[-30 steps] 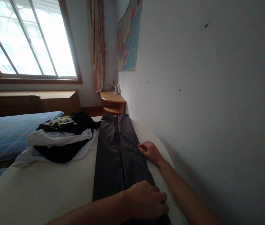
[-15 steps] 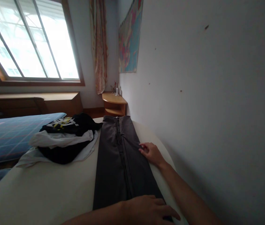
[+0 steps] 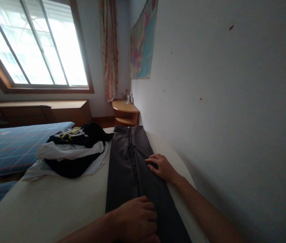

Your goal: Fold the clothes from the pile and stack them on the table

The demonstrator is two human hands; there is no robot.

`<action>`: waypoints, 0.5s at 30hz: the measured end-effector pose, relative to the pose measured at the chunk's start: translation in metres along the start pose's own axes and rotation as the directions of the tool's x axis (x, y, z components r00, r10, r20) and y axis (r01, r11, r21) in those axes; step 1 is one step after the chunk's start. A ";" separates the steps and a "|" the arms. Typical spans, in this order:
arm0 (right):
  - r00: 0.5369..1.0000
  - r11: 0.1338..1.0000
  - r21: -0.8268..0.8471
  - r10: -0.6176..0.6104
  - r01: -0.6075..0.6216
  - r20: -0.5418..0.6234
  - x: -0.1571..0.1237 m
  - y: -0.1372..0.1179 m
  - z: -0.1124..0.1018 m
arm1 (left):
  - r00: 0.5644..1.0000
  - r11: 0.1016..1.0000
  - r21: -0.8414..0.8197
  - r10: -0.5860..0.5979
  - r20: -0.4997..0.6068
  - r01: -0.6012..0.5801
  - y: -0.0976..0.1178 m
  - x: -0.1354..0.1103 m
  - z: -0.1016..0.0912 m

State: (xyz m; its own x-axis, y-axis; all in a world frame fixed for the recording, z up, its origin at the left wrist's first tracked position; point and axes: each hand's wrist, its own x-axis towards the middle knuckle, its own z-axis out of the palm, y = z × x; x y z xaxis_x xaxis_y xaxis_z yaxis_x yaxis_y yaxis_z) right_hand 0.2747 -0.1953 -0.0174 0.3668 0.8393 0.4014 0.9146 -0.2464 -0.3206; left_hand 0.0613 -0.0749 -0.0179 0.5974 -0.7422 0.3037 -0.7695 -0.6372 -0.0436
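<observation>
A pair of dark grey trousers point(image 3: 122, 168) lies lengthwise on the cream-coloured table point(image 3: 56, 202), waistband at the far end. Over the near part of the trousers, my left hand point(image 3: 136, 217) is closed, its fingers curled on the cloth; the fingertips are hidden. Farther up, my right hand point(image 3: 161, 167) rests on the right side of the trousers. Its fingers are loosely bent, with the thumb apart from them and nothing held. To the left of the trousers sits a loose heap of black and white clothes point(image 3: 73, 150), with a yellow and white print on top.
A white wall point(image 3: 221, 141) runs close along the table's right side. On the left is a blue checked mattress point(image 3: 11, 148). Beyond the table stand a small corner shelf point(image 3: 125, 107) and a long wooden desk point(image 3: 67, 104) under the window point(image 3: 67, 50).
My left hand has moved left across the trousers, and its spread fingers have curled in. My right hand has slid slightly inward onto the cloth. The camera view has shifted a little left.
</observation>
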 end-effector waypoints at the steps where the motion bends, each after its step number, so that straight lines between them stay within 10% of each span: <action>1: 0.999 0.999 -0.009 -0.036 0.037 0.033 0.004 -0.003 0.000 | 1.000 1.000 -0.001 0.010 -0.010 -0.010 0.001 0.000 0.003; 8: 0.973 0.981 -0.165 -0.064 0.101 0.220 0.044 -0.021 0.001 | 0.990 0.990 -0.040 0.136 -0.037 -0.137 -0.001 0.007 0.023; 15: 0.959 0.974 -0.155 0.194 -0.163 0.206 0.104 -0.029 0.030 | 1.000 0.981 -0.194 0.019 -0.017 -0.022 -0.011 -0.002 0.037</action>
State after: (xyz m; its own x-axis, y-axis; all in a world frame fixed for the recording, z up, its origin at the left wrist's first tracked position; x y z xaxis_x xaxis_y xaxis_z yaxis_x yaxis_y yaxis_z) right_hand 0.2816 -0.0868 0.0082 0.4938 0.8572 0.1459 0.8576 -0.4523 -0.2447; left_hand 0.0769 -0.0741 -0.0533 0.5787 -0.7508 0.3185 -0.8116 -0.5684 0.1347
